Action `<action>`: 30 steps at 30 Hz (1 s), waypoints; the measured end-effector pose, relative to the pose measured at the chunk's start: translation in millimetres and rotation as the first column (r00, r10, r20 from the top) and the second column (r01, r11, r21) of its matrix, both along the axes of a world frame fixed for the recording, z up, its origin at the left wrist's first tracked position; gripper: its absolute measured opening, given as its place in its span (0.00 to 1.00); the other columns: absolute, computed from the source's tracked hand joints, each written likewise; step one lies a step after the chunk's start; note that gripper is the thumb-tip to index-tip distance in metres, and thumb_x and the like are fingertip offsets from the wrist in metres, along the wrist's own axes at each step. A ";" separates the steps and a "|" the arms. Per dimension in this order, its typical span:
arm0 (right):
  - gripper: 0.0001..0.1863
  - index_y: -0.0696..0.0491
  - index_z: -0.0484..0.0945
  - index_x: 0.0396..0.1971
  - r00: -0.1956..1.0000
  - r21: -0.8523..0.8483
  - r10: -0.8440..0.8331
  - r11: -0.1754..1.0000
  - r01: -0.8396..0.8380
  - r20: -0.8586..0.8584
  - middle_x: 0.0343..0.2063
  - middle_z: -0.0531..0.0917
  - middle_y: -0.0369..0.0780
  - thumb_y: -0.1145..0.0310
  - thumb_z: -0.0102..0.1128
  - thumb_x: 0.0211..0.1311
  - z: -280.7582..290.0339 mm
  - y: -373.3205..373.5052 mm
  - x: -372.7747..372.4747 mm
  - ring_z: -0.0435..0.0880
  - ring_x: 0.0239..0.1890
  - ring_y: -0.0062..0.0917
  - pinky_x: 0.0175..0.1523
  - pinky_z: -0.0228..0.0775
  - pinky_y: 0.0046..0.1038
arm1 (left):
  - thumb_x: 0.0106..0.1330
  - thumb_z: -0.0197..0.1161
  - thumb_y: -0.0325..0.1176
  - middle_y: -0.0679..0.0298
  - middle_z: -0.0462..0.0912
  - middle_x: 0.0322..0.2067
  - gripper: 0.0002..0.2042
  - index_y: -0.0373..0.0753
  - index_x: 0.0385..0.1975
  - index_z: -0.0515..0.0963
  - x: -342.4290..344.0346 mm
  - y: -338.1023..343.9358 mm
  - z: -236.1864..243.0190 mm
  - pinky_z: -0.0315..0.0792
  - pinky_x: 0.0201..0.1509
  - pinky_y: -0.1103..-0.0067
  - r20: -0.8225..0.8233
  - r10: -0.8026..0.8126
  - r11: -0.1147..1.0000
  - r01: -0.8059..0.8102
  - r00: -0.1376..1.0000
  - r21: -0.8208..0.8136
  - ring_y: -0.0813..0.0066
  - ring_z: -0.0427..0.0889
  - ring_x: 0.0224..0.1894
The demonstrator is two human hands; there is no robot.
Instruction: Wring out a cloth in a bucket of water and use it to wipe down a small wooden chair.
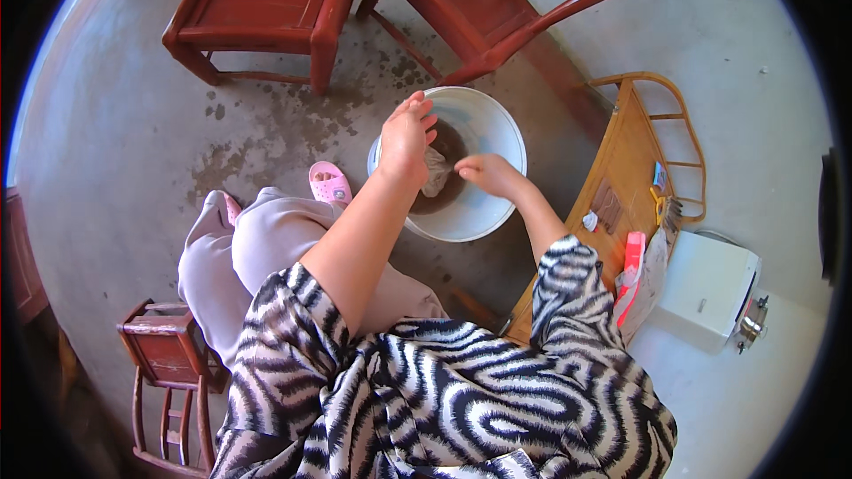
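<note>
Over the white bucket (487, 209), left hand (406, 139) has fingers extended, apparently empty; right hand (489, 175) half-curled, can't tell if gripping. Crumpled pale cloth (436, 172) between them, against brown water (452, 143); bucket probably placed close for two-handed reach.

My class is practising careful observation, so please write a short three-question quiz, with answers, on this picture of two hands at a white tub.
1. Multiple choice. What colour is the liquid in the white tub?
A) green
B) brown
C) bright red

2. True or false? The pink shoe nearer the tub is worn on a foot.

3. Short answer. Which of the person's hands is nearer the wooden bench?

Key:
1. B, brown.
2. True; toes show in its opening.
3. The right hand.
</note>
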State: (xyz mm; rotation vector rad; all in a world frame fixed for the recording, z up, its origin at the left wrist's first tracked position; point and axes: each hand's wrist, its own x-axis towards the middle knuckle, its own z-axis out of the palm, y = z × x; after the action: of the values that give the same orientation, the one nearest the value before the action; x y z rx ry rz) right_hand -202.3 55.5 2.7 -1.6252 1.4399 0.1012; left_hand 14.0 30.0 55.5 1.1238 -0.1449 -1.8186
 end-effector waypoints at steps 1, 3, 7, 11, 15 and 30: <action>0.15 0.53 0.76 0.45 0.999 -0.103 0.023 0.995 -0.018 0.048 0.35 0.81 0.43 0.66 0.55 0.57 -12.0 -7.2 1.2 0.80 0.31 0.26 0.38 0.71 0.28 | 0.69 0.42 0.36 0.56 0.68 0.55 0.20 0.36 0.60 0.59 2.2 -1.5 1.9 0.61 0.57 0.73 0.012 -0.002 1.000 0.002 1.000 0.006 0.64 0.67 0.56; 0.18 0.53 0.75 0.47 0.978 0.004 -0.211 0.978 0.211 -0.004 0.37 0.81 0.44 0.66 0.56 0.56 -28.9 -19.7 9.0 0.80 0.32 0.27 0.39 0.71 0.27 | 0.69 0.41 0.36 0.56 0.71 0.53 0.19 0.36 0.58 0.61 6.5 -3.8 7.2 0.64 0.53 0.74 -0.022 0.085 0.996 -0.084 0.996 0.032 0.65 0.71 0.52; 0.25 0.50 0.70 0.53 0.771 0.117 -0.602 0.767 0.631 -0.208 0.43 0.78 0.47 0.68 0.59 0.52 -95.4 -33.5 8.7 0.79 0.39 0.35 0.46 0.70 0.31 | 0.69 0.42 0.36 0.56 0.73 0.51 0.19 0.35 0.57 0.61 10.8 -6.0 17.5 0.66 0.50 0.74 -0.032 0.152 0.987 -0.150 0.988 0.053 0.66 0.74 0.47; 0.23 0.51 0.70 0.53 0.841 -0.347 -0.429 0.883 0.315 -0.330 0.47 0.76 0.48 0.71 0.53 0.53 -178.2 -9.2 3.8 0.74 0.49 0.43 0.54 0.65 0.36 | 0.69 0.43 0.37 0.57 0.74 0.48 0.19 0.34 0.55 0.62 13.2 -8.0 27.7 0.66 0.47 0.74 -0.068 0.239 0.970 -0.236 0.969 0.054 0.67 0.76 0.42; 0.18 0.51 0.76 0.44 0.865 -0.148 -0.374 0.927 0.344 -0.334 0.40 0.80 0.49 0.68 0.55 0.51 -203.3 -1.3 55.1 0.78 0.44 0.41 0.50 0.69 0.36 | 0.68 0.44 0.36 0.58 0.75 0.42 0.17 0.34 0.52 0.64 22.8 -9.1 32.4 0.67 0.44 0.75 -0.038 0.326 0.944 -0.323 0.945 0.068 0.69 0.75 0.36; 0.18 0.55 0.75 0.35 0.703 -0.231 -0.546 0.835 0.499 -0.456 0.30 0.79 0.39 0.63 0.67 0.44 -187.7 2.5 -3.0 0.75 0.32 0.25 0.40 0.68 0.30 | 0.68 0.43 0.35 0.61 0.75 0.33 0.13 0.35 0.45 0.68 9.8 -7.5 22.5 0.68 0.37 0.77 -0.049 0.284 0.955 -0.279 0.957 0.100 0.72 0.74 0.28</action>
State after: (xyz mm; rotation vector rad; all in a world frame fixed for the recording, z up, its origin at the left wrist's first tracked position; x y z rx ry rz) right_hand -205.3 58.0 -185.0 -1.2309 2.3093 0.1426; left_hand 23.8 22.5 78.0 1.0892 0.1329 -1.6154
